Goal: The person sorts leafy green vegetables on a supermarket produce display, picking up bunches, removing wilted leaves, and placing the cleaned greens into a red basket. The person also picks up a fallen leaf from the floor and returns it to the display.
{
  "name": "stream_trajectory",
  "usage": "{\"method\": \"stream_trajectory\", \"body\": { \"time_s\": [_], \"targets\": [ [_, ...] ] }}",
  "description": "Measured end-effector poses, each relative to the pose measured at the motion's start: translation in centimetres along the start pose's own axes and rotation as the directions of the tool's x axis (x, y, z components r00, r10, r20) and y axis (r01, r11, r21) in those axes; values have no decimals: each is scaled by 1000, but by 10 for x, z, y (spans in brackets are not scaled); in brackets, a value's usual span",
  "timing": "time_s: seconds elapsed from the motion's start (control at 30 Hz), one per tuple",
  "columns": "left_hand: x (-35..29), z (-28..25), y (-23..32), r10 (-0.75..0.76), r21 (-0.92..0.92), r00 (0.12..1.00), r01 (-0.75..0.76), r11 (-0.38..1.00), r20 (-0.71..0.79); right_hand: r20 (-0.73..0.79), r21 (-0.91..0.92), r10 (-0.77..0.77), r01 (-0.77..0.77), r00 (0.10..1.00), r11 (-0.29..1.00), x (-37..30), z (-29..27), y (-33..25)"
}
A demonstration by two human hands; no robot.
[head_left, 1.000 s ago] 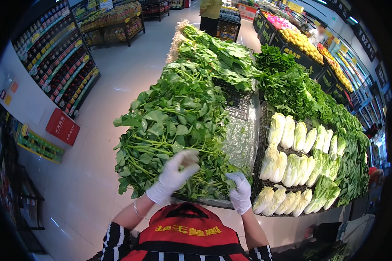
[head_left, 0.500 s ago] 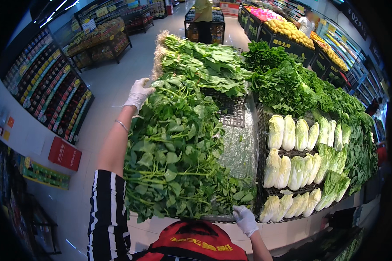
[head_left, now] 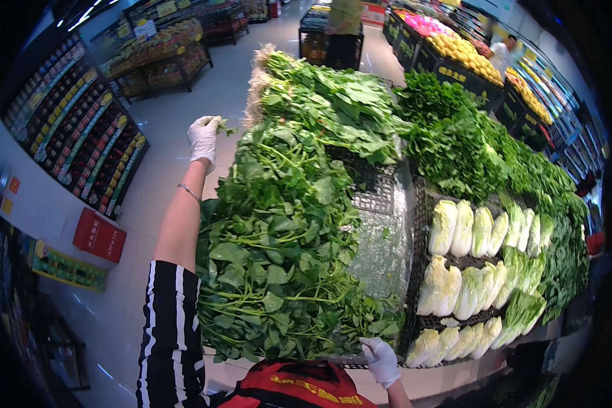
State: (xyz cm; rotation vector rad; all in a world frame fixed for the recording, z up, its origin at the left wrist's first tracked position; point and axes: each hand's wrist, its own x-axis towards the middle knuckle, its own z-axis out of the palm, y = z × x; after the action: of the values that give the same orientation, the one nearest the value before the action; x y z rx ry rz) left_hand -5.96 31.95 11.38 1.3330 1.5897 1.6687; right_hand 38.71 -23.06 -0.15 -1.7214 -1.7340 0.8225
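My left hand (head_left: 202,141), in a white glove, is held out beyond the left side of the leafy greens. Its fingers are closed on a small green leaf sprig (head_left: 227,127). A wide pile of long-stemmed leafy greens (head_left: 275,265) covers the left part of the display. Rooted greens (head_left: 326,102) lie at its far end, their pale roots pointing left. My right hand (head_left: 381,360), also gloved, is by the front edge, beside the low right end of the pile. Its fingers are curled together; what they hold, if anything, is too small to make out.
Right of a wet plastic-covered strip (head_left: 381,255) stand rows of napa cabbages (head_left: 459,289) in black crates. More dark leafy greens (head_left: 449,132) lie behind them. A red box (head_left: 99,235) and stocked shelves (head_left: 75,136) line the left. A person (head_left: 344,30) stands at the far aisle.
My left hand has moved off the pile's edge to the left, with a leaf sprig now showing in its fingers. My right hand stays near the front edge. The view has shifted slightly.
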Motion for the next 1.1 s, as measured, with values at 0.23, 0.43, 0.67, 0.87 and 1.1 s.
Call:
{"method": "stream_trajectory", "body": {
  "time_s": [0.23,0.43,0.67,0.87,1.1],
  "targets": [
    [-79,-56,102,-110,-425,968,200,883,226,-185,25,-316,326,931,945,125,-59,-109],
    [-232,-63,176,68,-352,839,152,924,540,-428,-88,-683,725,591,683,218,-73,-239],
    [-314,-86,174,368,-168,803,-327,930,469,74,255,-392,363,917,896,210,-22,-244],
    [-368,-109,151,533,118,733,-628,769,422,55,107,-614,607,787,787,182,11,-221],
    [-419,-152,162,649,197,724,-689,697,234,-136,659,-266,288,954,694,184,18,-229]
  ]
}}
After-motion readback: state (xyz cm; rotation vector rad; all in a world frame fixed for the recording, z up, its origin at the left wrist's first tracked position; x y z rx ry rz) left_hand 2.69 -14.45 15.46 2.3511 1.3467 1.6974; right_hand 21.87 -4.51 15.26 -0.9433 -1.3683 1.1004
